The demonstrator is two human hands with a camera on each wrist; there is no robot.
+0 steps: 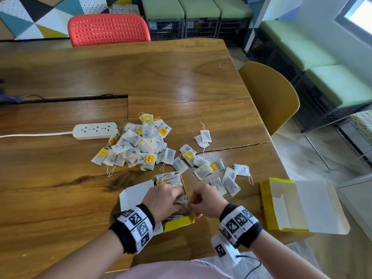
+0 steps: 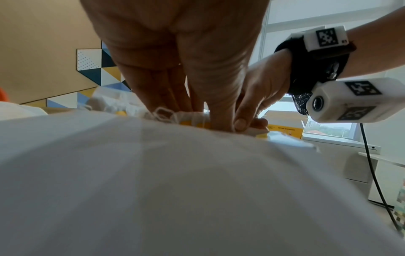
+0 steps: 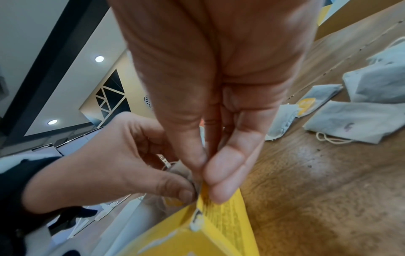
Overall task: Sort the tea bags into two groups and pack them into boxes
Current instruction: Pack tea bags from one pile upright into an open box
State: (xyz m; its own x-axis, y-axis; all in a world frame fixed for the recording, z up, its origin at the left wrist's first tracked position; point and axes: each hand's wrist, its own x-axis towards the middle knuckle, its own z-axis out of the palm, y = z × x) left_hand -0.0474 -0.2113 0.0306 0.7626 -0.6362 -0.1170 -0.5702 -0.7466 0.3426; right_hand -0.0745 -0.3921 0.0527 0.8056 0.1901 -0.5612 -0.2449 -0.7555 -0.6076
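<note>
An open yellow box [image 1: 178,224] stands near the table's front edge with several tea bags [image 1: 170,179] upright inside it. My left hand [image 1: 177,200] reaches into the box and grips a tea bag [image 3: 181,171] between thumb and fingers. Beside it, my right hand [image 1: 194,202] pinches the top edge of the box's right wall [image 3: 221,218]. The box's white lid flap [image 2: 175,181] fills the left wrist view. A big pile of tea bags [image 1: 138,143] lies beyond the box, and a looser group of tea bags [image 1: 211,168] lies to the right.
A second open yellow box [image 1: 298,206] lies at the table's right front corner. A white power strip [image 1: 94,130] with its cord sits left of the pile. A red chair [image 1: 108,30] and a mustard chair [image 1: 269,97] stand at the table's far and right sides.
</note>
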